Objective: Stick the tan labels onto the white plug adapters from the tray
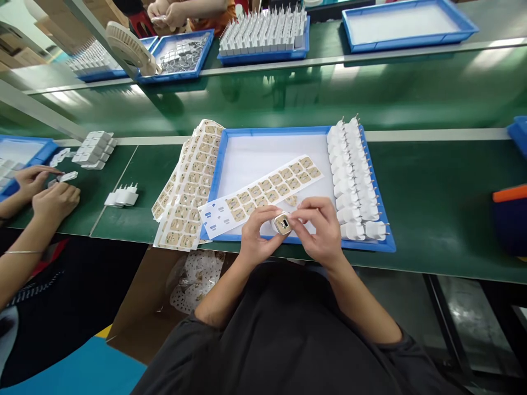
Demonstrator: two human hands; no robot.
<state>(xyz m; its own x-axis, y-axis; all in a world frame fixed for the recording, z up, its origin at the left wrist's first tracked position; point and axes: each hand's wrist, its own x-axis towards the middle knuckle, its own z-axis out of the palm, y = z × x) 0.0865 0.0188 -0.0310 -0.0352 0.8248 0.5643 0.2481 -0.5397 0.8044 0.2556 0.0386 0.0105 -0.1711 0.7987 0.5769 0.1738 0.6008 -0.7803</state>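
A small white USB charger is held up over the front rim of the blue tray, its port face towards me with a tan sticker around the port. My left hand grips the charger from the left between thumb and fingers. At its right edge, the fingertips of my right hand are pinched against the face. Behind my hands a sheet of tan stickers lies slanting across the tray, with the left end peeled bare. White chargers stand in two rows along the tray's right side, pins pointing right.
More sticker sheets are stacked left of the tray. A co-worker's hands handle a white part at the left, near loose chargers. Across the raised ledge sit a tray of chargers, a fan and another blue tray.
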